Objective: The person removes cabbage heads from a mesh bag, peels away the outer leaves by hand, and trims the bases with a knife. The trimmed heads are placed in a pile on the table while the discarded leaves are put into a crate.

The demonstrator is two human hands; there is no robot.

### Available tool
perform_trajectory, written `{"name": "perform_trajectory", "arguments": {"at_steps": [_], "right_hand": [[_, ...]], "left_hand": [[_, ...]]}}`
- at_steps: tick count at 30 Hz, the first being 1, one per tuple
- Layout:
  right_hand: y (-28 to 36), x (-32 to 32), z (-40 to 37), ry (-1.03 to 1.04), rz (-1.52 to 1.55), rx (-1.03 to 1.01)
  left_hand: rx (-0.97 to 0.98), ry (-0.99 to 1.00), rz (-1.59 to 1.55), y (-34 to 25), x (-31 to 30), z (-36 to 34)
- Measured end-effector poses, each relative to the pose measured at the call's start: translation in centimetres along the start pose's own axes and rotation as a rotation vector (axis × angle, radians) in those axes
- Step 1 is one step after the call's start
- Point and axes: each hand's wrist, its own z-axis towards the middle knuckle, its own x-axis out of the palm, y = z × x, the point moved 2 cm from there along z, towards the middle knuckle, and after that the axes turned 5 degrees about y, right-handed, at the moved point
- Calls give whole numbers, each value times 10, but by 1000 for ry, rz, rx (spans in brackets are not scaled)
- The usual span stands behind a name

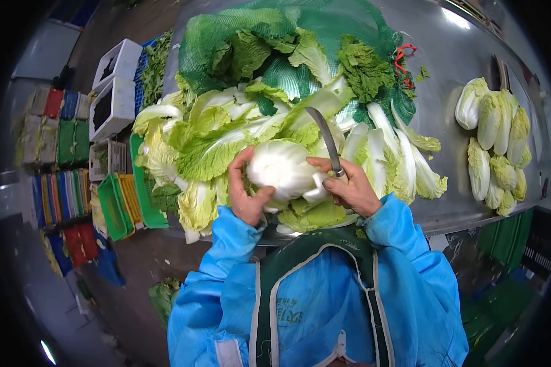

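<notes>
A napa cabbage (279, 166) sits between my hands above the metal table, its white cut base turned up toward me. My left hand (246, 191) is closed around its left side. In my right hand (356, 191) is a curved knife (326, 136), its blade pointing up and away from me. The thumb and fingers of that hand are at a thick white leaf base (316, 188) on the cabbage's right side. Loose cabbage leaves (217, 144) lie heaped around and behind the cabbage, and more leaves (404, 156) spread to the right.
Behind the leaves lies a green mesh bag (226, 30) with a red tie (401, 61). Several whole napa cabbages (494, 122) rest on the table's right side. A green crate (146, 183) stands against its left edge, with white foam boxes (113, 104) beyond.
</notes>
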Motion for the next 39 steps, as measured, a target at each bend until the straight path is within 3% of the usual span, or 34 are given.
{"name": "perform_trajectory", "arguments": {"at_steps": [3,4,7,10,13,18,22,23,25,26,28,31,34,37,39], "right_hand": [[-33,-33,0,-178,-175,193],[-55,-52,0,-277,-236,263],[-92,-74,-15,-332,-259,182],[-86,-24,-4,-209,78,354],[-83,18,15,-167,193,382],[-5,36,13,-281,-12,-46],[33,33,20,-258,-223,-388],[33,28,22,-255,-285,-419],[31,14,21,-343,-304,-373],[14,-2,28,-406,-347,-445],[-18,-36,30,-455,-124,-190],[-74,-74,24,-510,-692,20],[-61,-73,13,-725,-645,-246],[21,0,15,-422,-414,-245],[18,22,37,-451,-719,-509]], "left_hand": [[-171,33,48,7,-30,-13],[-276,24,-117,8,-37,-20],[-554,-17,-613,18,-56,-44],[-886,-54,-794,49,-70,-55],[-675,-59,-731,58,-62,-62],[-250,-44,-737,-1,-14,-70],[-341,138,-773,6,6,-45],[-256,169,-748,23,12,-40],[-339,101,-1060,47,21,-35],[-391,67,-1220,56,28,-35],[-405,7,-1221,70,37,-34],[-405,-33,-1341,68,44,-30],[-360,-135,-1268,49,45,-21],[-268,-256,-871,62,44,-6],[-299,-256,-659,48,50,0]]}}
